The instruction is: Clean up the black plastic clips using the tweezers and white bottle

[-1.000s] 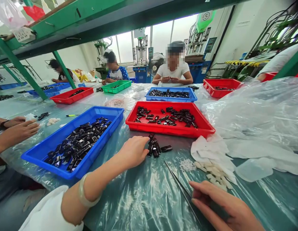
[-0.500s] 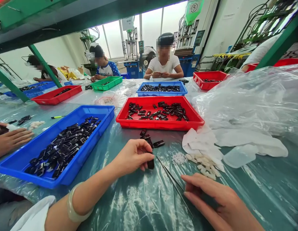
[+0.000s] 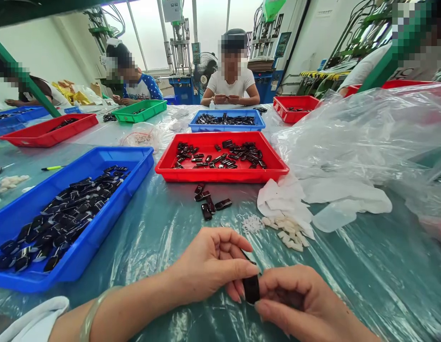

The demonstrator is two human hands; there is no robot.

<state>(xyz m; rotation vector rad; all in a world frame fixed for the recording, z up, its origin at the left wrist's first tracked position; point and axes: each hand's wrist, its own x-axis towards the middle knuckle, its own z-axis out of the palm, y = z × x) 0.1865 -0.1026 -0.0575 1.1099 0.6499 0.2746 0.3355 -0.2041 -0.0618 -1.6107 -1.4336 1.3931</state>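
My left hand [image 3: 220, 266] pinches a small glossy black plastic piece [image 3: 251, 289] between thumb and fingers, low over the table. My right hand [image 3: 302, 299] closes its thumb and forefinger on the right edge of the same piece, so the two hands meet there. A thin dark edge shows above the left thumb; what it belongs to is unclear. Beyond the hands, several similar loose black pieces [image 3: 208, 207] lie before a red tray [image 3: 220, 176]. Right of them are a small heap of white bits [image 3: 252, 223] and a pile of cream-coloured pieces [image 3: 290, 233].
A blue tray [image 3: 99, 232] full of black pieces stands at left. Behind the red tray is another blue tray [image 3: 227, 128]. White cloth [image 3: 280, 202] and clear plastic sheeting [image 3: 348, 133] lie at right. A co-worker [image 3: 230, 83] sits opposite; others sit farther left and right.
My left hand has moved right and nearer with the black piece. My right hand has come in and taken hold of it. The tweezers seen beside my right hand no longer show.
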